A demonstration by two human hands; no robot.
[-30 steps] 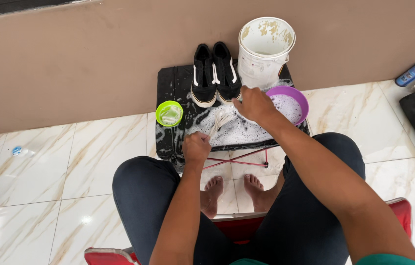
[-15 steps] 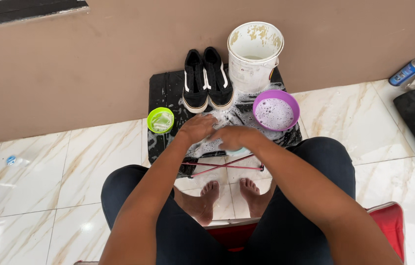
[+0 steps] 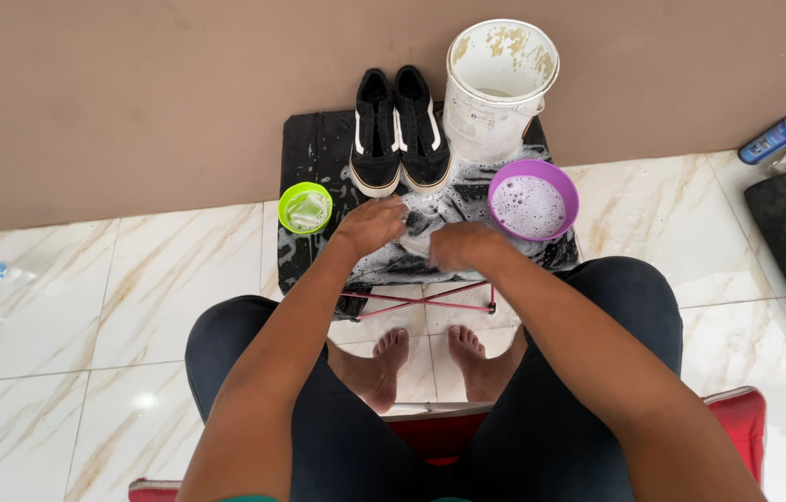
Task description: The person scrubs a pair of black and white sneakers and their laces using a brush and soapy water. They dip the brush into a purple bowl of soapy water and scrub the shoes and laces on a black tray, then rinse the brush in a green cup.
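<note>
Soapy cloth [image 3: 416, 244] between both hands; foamy purple bowl [image 3: 533, 199], white bucket [image 3: 499, 86] nearby.

1. A pair of black shoes [image 3: 402, 130] with white side stripes and cream soles stood left of the white, stain-flecked bucket [image 3: 497, 88].
2. A purple bowl [image 3: 533, 199] of white suds sat just below the bucket; a lime-green bowl [image 3: 305, 207] lay further left.
3. A black, foam-streaked mat [image 3: 319, 149] lay beneath the bucket.
4. White floor tiles [image 3: 86, 316] carried tan marbling.
5. A blue can [image 3: 774, 138] with a red cap lay right of the bucket.
</note>
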